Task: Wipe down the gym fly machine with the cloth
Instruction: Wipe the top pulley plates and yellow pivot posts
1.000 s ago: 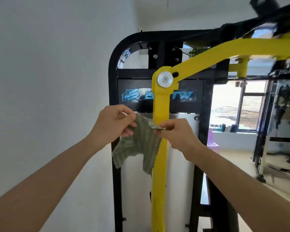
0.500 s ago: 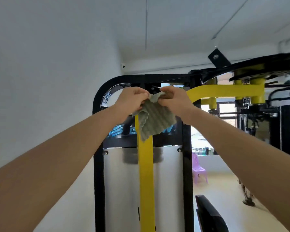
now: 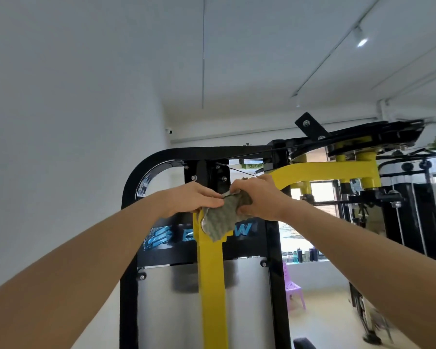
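Your left hand (image 3: 194,199) has its fingers drawn together and pinches the upper left edge of the green ribbed cloth (image 3: 222,222) at the bend of the yellow fly arm (image 3: 212,285). Your right hand (image 3: 259,197), just right of that bend, is curled tight round the bunched upper right part of the cloth. The two hands sit close together, and the cloth hangs between them over the bend. It covers most of the silver pivot disc (image 3: 202,224) there, so only the disc's left edge shows. The cloth's lower corner lies against the arm's upright part. Behind the yellow arm the black frame (image 3: 129,197) curves up to the left of the bend. A dark logo plate (image 3: 159,239) with blue lettering is partly hidden by arm and cloth, and below it is a brushed metal panel (image 3: 169,311). Right of the arm and farther back, a purple plastic chair (image 3: 293,288) stands on the floor, with a row of bottles (image 3: 302,255) on a window ledge above it. Your forearms cross the lower view on either side of the arm's upright.
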### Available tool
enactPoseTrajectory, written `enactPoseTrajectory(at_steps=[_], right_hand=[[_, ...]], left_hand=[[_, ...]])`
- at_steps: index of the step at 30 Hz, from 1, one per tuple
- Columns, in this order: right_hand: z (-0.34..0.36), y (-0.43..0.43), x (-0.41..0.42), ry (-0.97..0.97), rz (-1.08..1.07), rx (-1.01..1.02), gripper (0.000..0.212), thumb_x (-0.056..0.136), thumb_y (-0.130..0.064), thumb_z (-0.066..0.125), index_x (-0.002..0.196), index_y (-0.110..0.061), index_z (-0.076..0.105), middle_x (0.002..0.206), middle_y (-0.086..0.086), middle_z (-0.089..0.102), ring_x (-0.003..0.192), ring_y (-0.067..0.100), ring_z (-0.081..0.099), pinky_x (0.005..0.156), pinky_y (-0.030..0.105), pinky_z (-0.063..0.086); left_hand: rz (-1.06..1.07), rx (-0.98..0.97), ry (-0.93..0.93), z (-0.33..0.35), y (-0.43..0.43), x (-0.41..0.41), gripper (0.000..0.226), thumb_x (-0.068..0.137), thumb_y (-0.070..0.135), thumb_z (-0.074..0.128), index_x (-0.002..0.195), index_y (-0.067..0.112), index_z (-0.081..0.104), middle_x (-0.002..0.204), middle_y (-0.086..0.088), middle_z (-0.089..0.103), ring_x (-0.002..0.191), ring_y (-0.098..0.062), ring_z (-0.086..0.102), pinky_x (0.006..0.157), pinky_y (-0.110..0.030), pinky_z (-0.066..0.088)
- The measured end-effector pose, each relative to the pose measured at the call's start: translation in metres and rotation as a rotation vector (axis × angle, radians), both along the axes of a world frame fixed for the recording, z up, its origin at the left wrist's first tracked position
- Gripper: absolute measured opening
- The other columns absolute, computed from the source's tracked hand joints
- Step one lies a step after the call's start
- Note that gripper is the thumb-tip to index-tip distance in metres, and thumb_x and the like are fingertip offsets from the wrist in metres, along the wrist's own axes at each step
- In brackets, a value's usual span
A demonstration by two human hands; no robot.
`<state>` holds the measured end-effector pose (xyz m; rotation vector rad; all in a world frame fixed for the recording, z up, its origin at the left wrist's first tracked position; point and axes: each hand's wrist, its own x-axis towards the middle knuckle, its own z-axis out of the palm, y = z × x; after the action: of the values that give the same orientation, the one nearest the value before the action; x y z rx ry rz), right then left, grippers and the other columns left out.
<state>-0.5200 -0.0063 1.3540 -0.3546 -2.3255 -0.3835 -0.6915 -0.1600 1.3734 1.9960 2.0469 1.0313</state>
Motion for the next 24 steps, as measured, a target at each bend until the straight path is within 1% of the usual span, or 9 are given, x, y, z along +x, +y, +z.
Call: enactPoseTrajectory(at_steps=[2,5,8,10,12,14,17,20,24], right_hand=[[0.003,-0.004,-0.002,-0.046,0.018,-0.005,0.037,0.084,-0.032,0.075,0.118,-0.035,0.062,0.103,-0.016,0.065,0.097,0.01,0.055,0.101,0.039,0.028],[0.01,-0.013,-0.008,-0.118,0.08,-0.023,0.038,0.087,-0.021,0.074,0.123,-0.03,0.068,0.109,-0.008,0.071,0.095,0.01,0.059,0.095,0.033,0.047],[0.008,-0.023,-0.016,-0.168,0.124,-0.017,0.041,0.088,-0.005,0.065,0.124,-0.026,0.069,0.112,-0.006,0.072,0.092,0.008,0.059,0.089,0.035,0.055],[0.007,-0.021,-0.018,-0.191,0.137,-0.012,0.043,0.089,-0.005,0.064,0.124,-0.029,0.068,0.111,-0.008,0.072,0.094,0.01,0.063,0.087,0.034,0.055],[0.008,-0.014,-0.013,-0.178,0.138,-0.039,0.043,0.088,-0.01,0.068,0.125,-0.032,0.067,0.108,-0.014,0.069,0.094,0.008,0.061,0.085,0.031,0.053],[0.012,-0.004,-0.006,-0.126,0.105,-0.034,0.042,0.085,-0.021,0.075,0.123,-0.035,0.066,0.101,-0.019,0.063,0.088,0.003,0.054,0.08,0.027,0.044],[0.015,0.013,0.003,-0.06,0.013,0.031,0.047,0.08,-0.04,0.08,0.124,-0.04,0.063,0.106,-0.022,0.064,0.093,0.003,0.05,0.093,0.032,0.032],[0.015,0.026,0.011,0.0,-0.069,0.034,0.051,0.076,-0.051,0.08,0.123,-0.044,0.06,0.115,-0.022,0.066,0.11,0.01,0.055,0.113,0.043,0.019],[0.015,0.034,0.024,0.032,-0.141,0.075,0.055,0.074,-0.055,0.079,0.125,-0.044,0.058,0.118,-0.02,0.065,0.116,0.013,0.055,0.113,0.045,0.016]], left_hand=[[-0.012,0.035,0.118,-0.008,-0.006,-0.005,0.032,0.097,0.041,0.063,0.124,0.026,0.073,0.109,0.001,0.076,0.106,-0.019,0.07,0.105,-0.042,0.051],[0.011,0.17,0.178,-0.025,-0.013,-0.014,0.028,0.097,0.039,0.063,0.111,0.021,0.079,0.095,-0.002,0.078,0.094,-0.026,0.072,0.094,-0.043,0.056],[0.017,0.306,0.19,-0.041,-0.02,-0.023,0.02,0.094,0.037,0.067,0.091,0.024,0.081,0.074,0.0,0.075,0.066,-0.018,0.068,0.067,-0.025,0.053],[0.035,0.367,0.217,-0.046,-0.02,-0.027,0.021,0.092,0.038,0.068,0.087,0.023,0.081,0.069,-0.002,0.073,0.055,-0.011,0.061,0.059,-0.023,0.047],[0.05,0.4,0.239,-0.047,-0.017,-0.026,0.027,0.093,0.04,0.067,0.09,0.017,0.082,0.071,-0.007,0.073,0.055,-0.011,0.06,0.061,-0.026,0.048],[0.043,0.392,0.233,-0.046,-0.01,-0.021,0.029,0.095,0.04,0.065,0.099,0.016,0.08,0.081,-0.013,0.075,0.068,-0.022,0.067,0.072,-0.037,0.053],[0.04,0.343,0.285,-0.037,0.007,-0.007,0.027,0.098,0.037,0.062,0.117,0.025,0.075,0.092,-0.003,0.076,0.086,-0.02,0.07,0.086,-0.042,0.056],[0.053,0.265,0.42,-0.019,0.026,0.002,0.032,0.097,0.036,0.062,0.126,0.026,0.07,0.085,0.007,0.071,0.08,-0.01,0.066,0.083,-0.035,0.056],[0.057,0.18,0.552,0.004,0.045,0.011,0.032,0.093,0.035,0.067,0.124,0.027,0.072,0.086,0.004,0.07,0.077,-0.01,0.061,0.083,-0.037,0.055]])
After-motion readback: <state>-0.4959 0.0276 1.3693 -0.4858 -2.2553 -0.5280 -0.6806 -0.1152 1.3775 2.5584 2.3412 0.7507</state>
